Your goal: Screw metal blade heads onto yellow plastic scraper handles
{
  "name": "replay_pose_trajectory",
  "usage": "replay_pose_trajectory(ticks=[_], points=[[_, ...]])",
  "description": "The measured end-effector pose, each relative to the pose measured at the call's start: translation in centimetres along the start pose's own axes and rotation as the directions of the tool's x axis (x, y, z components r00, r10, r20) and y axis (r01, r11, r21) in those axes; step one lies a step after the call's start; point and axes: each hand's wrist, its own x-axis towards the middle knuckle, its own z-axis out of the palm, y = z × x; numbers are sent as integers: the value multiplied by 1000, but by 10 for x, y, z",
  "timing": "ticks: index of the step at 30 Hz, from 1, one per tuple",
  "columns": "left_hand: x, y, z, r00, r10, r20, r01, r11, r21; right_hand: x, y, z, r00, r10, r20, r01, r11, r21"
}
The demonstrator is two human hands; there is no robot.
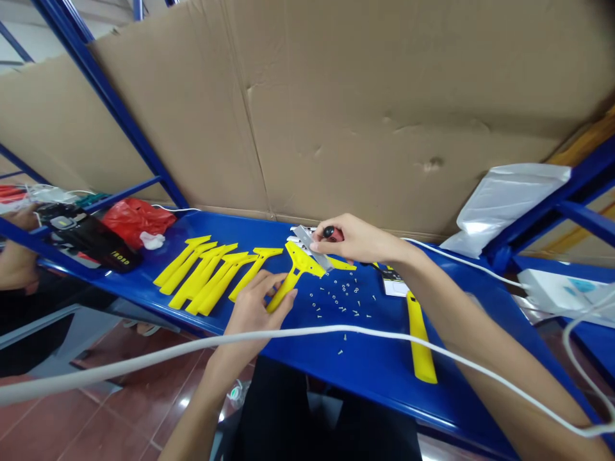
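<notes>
Yellow fills the left hand, fingers clasping a T-shaped handle, while the right hand pinches a metal plate between its fingers.

The head camera looks down at both hands

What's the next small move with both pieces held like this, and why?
I'd probably ease the flat silver metal strip flush with the head of the yellow T-shaped plastic handle: the right grip holds the strip at that head's edge, the left grip holds the handle, and full contact is unclear.
</notes>
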Motion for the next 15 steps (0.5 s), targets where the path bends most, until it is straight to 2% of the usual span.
replay_pose_trajectory(ticks=[5,11,15], points=[[3,4,-6,998,35,-51,-37,999,-37,-1,-6,6,999,36,9,-37,989,143],[11,3,-20,997,69,29,-65,991,-116,-3,-14,14,992,26,-120,0,977,212],[17,6,-29,990,101,102,-81,979,-187,-6,-19,16,989,23,-146,10,975,221]])
